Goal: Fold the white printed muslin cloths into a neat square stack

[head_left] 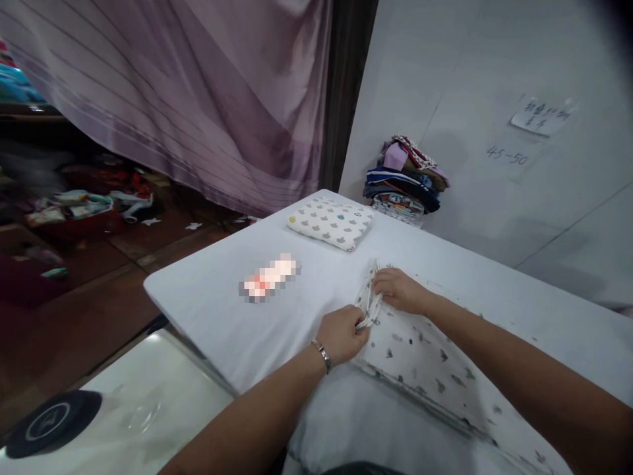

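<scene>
A white cloth printed with small grey and brownish motifs (430,363) lies in layers on the white-covered table (217,284). At its far left end, my left hand (343,333) is closed on the gathered edge; a metal band circles that wrist. My right hand (398,290) grips the same edge a little farther back, with the fingers curled over the fabric. Between the hands the edge stands up slightly in folds. Beyond them rests a neatly folded white cloth with grey prints (330,223).
A pixelated object (270,277) lies on the table left of my hands. Behind the table rises a stack of folded clothes (405,175) against the pale wall. A pink curtain (237,99) hangs at the back. A dark round object (54,422) sits on a white surface at lower left.
</scene>
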A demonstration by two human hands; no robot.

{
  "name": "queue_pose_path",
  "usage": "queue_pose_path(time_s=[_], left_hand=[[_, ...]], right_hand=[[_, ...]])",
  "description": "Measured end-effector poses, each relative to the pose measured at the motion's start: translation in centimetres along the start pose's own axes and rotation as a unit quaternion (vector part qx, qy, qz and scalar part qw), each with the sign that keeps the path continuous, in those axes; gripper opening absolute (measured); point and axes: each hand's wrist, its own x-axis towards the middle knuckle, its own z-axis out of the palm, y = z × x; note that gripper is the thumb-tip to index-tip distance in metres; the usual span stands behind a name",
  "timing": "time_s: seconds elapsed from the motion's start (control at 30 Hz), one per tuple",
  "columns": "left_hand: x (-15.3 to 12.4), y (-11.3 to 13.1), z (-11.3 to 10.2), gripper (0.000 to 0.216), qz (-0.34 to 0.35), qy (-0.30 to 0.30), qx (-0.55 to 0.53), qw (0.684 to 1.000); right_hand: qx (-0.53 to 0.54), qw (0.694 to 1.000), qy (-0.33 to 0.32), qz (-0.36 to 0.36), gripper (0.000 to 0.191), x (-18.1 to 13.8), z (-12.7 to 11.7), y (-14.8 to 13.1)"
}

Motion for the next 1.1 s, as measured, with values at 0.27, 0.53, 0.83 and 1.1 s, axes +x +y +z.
queue_pose_path(time_s=[0.27, 0.53, 0.83, 1.1], left_hand=[[0.0, 0.0, -0.5, 0.014, -0.012, -0.023, -0.001, 1.000], [0.0, 0.1, -0.7, 0.014, -0.023, -0.038, -0.008, 0.999], [0.0, -0.1, -0.5, 0.013, -0.014, -0.032, -0.009, 0.999], [0.0, -0.4, -0.3, 0.015, -0.040, -0.027, -0.007, 0.999]], right_hand=[[-0.018, 0.998, -0.049, 0.043, 0.026, 1.8, 0.4, 0.0], [-0.017, 0.993, -0.109, 0.036, 0.026, 2.9, -0.8, -0.2], [-0.020, 0.978, -0.195, 0.069, 0.031, 4.1, -0.9, 0.0], [-0.019, 0.987, -0.147, 0.064, 0.025, 4.3, -0.8, 0.4]])
